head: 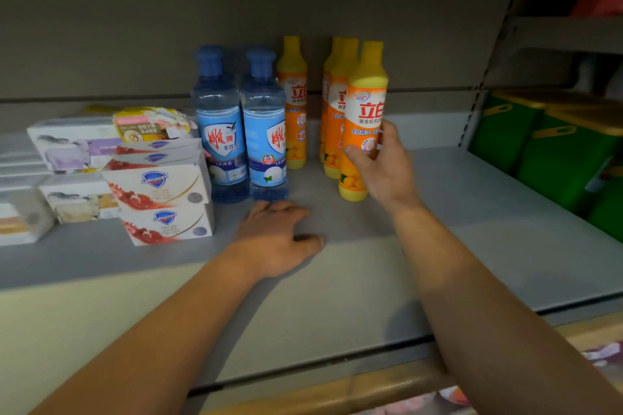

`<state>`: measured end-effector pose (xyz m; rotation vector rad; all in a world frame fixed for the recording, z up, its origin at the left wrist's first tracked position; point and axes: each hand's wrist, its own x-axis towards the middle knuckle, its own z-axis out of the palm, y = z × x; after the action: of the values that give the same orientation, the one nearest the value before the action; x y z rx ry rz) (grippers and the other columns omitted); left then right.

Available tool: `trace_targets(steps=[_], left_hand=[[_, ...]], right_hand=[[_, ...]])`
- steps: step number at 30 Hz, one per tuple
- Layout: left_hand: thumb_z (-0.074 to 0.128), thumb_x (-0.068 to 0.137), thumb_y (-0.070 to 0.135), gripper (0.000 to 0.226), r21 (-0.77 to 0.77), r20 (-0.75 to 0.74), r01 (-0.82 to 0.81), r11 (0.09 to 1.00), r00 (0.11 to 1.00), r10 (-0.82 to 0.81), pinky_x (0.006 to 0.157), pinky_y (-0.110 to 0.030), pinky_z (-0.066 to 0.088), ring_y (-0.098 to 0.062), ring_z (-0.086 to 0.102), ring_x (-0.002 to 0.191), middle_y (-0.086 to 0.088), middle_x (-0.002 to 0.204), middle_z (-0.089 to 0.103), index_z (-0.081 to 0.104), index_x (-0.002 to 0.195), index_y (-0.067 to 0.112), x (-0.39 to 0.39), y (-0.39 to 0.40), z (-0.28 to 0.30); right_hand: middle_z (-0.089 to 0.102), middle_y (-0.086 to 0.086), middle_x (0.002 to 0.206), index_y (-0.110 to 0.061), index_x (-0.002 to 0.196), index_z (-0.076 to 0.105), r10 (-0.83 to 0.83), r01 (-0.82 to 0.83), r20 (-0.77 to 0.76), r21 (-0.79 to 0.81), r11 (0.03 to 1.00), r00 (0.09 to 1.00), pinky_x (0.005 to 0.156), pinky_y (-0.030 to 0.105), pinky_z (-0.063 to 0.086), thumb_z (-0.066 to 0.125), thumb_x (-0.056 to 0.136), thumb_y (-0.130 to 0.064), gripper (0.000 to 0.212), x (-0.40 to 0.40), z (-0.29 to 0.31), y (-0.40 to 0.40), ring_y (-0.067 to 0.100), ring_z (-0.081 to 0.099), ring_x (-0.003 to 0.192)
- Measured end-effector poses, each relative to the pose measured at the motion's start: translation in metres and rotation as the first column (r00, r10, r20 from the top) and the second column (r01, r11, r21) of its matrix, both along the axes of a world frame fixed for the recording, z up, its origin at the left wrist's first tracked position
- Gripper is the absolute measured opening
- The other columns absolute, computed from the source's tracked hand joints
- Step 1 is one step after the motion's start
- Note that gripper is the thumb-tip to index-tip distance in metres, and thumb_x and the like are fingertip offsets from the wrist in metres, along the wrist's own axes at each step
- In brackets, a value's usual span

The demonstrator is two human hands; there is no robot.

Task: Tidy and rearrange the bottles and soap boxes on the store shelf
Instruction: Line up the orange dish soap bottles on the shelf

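On the grey shelf (455, 199) my right hand (384, 165) grips the front orange detergent bottle (365, 101), which stands upright. More orange bottles (338, 104) line up behind it, and one orange bottle (295, 91) stands apart to the left. Two blue clear bottles (220, 125) (264, 131) stand side by side left of that. My left hand (276, 236) rests flat on the shelf just in front of the right blue bottle, holding nothing. White Safeguard soap boxes (158, 185) are stacked at the left.
Further soap boxes (72, 141) and a yellow-pink soap pack (151, 123) lie behind the stack at far left. Green boxes (566, 152) fill the neighbouring shelf bay on the right. A wooden rail (337, 391) runs below the shelf's front edge.
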<state>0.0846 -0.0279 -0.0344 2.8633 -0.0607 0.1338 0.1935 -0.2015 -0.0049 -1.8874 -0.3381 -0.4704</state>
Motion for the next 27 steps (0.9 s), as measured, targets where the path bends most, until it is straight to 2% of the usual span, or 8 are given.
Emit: trace_targets(steps=[2,6,9,14,23,25,27], left_hand=[[0.051,0.085,0.063,0.064,0.004,0.001,0.003,1.000,1.000,-0.003,0.114,-0.032,0.024,-0.021,0.026,0.138,0.008,0.151,0.036,0.040,0.142,0.036,0.001,0.001,-0.001],[0.052,0.083,0.064,0.065,-0.013,-0.003,-0.004,1.000,1.000,0.004,0.113,-0.032,0.025,-0.020,0.025,0.138,0.009,0.151,0.036,0.041,0.141,0.038,0.002,0.002,-0.001],[0.054,0.082,0.064,0.065,-0.020,0.002,-0.006,1.000,1.000,0.006,0.113,-0.030,0.024,-0.020,0.026,0.138,0.009,0.151,0.037,0.042,0.141,0.038,0.003,0.002,-0.001],[0.054,0.082,0.063,0.065,-0.031,0.001,-0.009,0.999,1.000,0.009,0.113,-0.031,0.025,-0.019,0.025,0.139,0.010,0.151,0.036,0.041,0.141,0.039,0.003,0.003,-0.001],[0.053,0.084,0.063,0.064,-0.019,-0.004,0.015,1.000,1.000,-0.015,0.110,-0.029,0.024,-0.020,0.026,0.138,0.009,0.151,0.036,0.042,0.141,0.036,0.000,0.003,0.002],[0.053,0.086,0.060,0.062,-0.022,0.003,0.036,0.999,0.999,-0.036,0.111,-0.027,0.022,-0.018,0.027,0.139,0.008,0.151,0.037,0.042,0.142,0.034,-0.003,0.005,0.003],[0.054,0.088,0.057,0.060,-0.035,0.006,0.062,0.997,0.998,-0.062,0.110,-0.024,0.021,-0.016,0.029,0.139,0.006,0.151,0.037,0.043,0.141,0.031,-0.008,0.008,0.003]], right_hand=[[0.059,0.001,0.132,-0.017,0.138,0.042,0.028,-0.035,-0.087,-0.074,0.997,0.996,0.097,0.038,0.051,0.077,0.082,-0.030,0.067,-0.001,-0.006,-0.002,0.021,0.060,0.113],[0.058,0.001,0.130,-0.017,0.137,0.042,-0.008,-0.019,-0.151,-0.177,0.984,0.989,0.088,0.031,0.048,0.080,0.078,-0.025,0.070,-0.004,-0.014,-0.012,0.021,0.060,0.110],[0.059,0.005,0.133,-0.014,0.137,0.044,-0.042,0.012,-0.133,-0.221,0.975,0.990,0.099,0.041,0.050,0.077,0.082,-0.024,0.065,-0.005,-0.015,-0.010,0.026,0.061,0.115],[0.054,0.005,0.140,-0.016,0.142,0.040,-0.035,-0.001,-0.158,-0.223,0.975,0.987,0.105,0.045,0.046,0.074,0.085,-0.030,0.068,-0.003,-0.015,-0.002,0.027,0.056,0.123],[0.054,0.005,0.140,-0.015,0.143,0.038,-0.051,0.009,-0.197,-0.213,0.977,0.979,0.101,0.041,0.048,0.075,0.084,-0.035,0.073,-0.001,-0.016,-0.001,0.026,0.057,0.121],[0.051,0.007,0.139,-0.013,0.142,0.039,-0.137,0.108,-0.150,-0.189,0.976,0.979,0.096,0.038,0.049,0.076,0.082,-0.038,0.075,-0.007,-0.010,-0.002,0.026,0.057,0.119],[0.053,0.009,0.128,-0.010,0.132,0.049,-0.263,0.264,0.027,-0.115,0.958,0.964,0.088,0.038,0.052,0.076,0.081,-0.036,0.063,-0.016,0.001,-0.004,0.025,0.060,0.108]])
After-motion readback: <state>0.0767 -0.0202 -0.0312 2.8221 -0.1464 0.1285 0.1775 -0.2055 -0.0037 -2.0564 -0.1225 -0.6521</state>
